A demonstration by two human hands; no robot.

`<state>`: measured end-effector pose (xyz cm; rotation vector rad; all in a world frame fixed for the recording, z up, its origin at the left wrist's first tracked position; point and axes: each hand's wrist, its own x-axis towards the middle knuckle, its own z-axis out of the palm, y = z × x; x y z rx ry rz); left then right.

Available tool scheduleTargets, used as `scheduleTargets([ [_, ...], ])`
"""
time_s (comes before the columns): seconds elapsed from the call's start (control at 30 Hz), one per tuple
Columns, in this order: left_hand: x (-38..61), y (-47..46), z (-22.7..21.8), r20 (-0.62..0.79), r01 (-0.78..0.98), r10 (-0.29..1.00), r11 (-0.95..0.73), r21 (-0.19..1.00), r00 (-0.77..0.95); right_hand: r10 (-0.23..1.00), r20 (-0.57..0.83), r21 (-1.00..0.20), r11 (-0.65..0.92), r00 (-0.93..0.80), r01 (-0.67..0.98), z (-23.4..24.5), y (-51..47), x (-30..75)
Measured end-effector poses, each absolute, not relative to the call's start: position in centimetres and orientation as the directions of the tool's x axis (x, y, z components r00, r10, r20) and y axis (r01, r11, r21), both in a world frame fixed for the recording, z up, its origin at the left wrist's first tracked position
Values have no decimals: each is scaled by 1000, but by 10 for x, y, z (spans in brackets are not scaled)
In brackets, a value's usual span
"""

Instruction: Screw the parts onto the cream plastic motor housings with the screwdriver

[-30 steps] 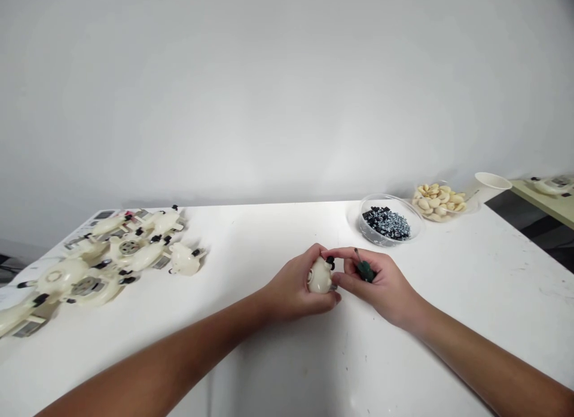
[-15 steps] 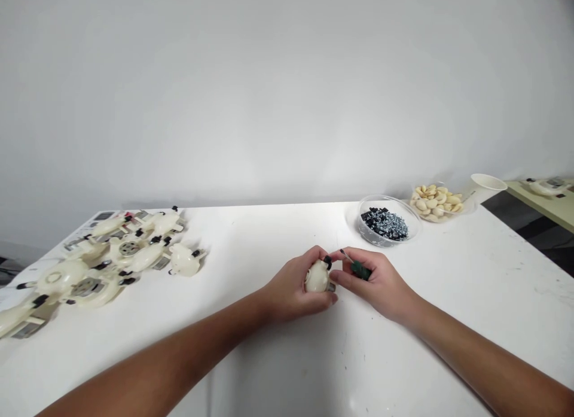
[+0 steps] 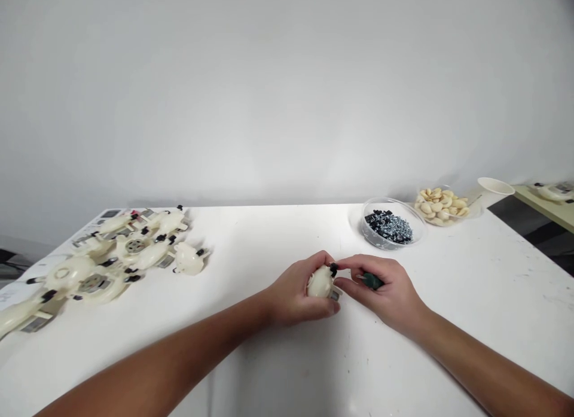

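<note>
Left hand (image 3: 298, 292): wraps the cream toy (image 3: 320, 283) mid-tabletop, presumably to steady it; black knob (image 3: 333, 269) exposed.
Right hand (image 3: 388, 292): forefinger at knob; curled fingers clasp green screwdriver (image 3: 372, 280), likely freeing the fingertips.
Tabletop (image 3: 269, 237): white, speckled; similar toys (image 3: 69, 274) along left edge, screw tub (image 3: 368, 240) near far edge.
Room: pale wall (image 3: 287, 106) behind.

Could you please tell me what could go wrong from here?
The right hand keeps the green-handled tool tucked in while working at the black piece; the tool might slip or scratch the cream part. The open clear bowl stands just beyond that hand, so a bump could perhaps spill its contents.
</note>
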<state>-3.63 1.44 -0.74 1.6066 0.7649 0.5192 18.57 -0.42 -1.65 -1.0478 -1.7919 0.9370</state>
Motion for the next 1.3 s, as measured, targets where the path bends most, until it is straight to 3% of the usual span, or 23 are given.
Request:
scheduleTargets([
  [0.37, -35, 13, -7, -98, 215, 734, -67, 974, 672, 747, 549, -684, 660, -376, 311, -14, -5, 187],
  [0.57, -34, 14, -9, -97, 216, 750, -62, 974, 654, 725, 555, -645, 684, -407, 340, -13, -2, 191],
  [0.8, -30, 13, -8, -64, 293, 779, -157, 943, 624, 910, 195, -860, 338, -366, 382, -10, -2, 190],
  [0.9, -29, 11, -6, -54, 349, 783, -214, 912, 619, 921, 142, -895, 276, -364, 350, -7, -3, 186],
  [1.07, -29, 11, -6, -87, 315, 772, -151, 937, 629, 960, 40, -973, 100, -276, 207, -1, -2, 185],
  [1.3, -31, 12, -10, -18, 125, 728, -92, 988, 685, 977, -117, -992, -108, -178, 61, 3, 5, 186],
])
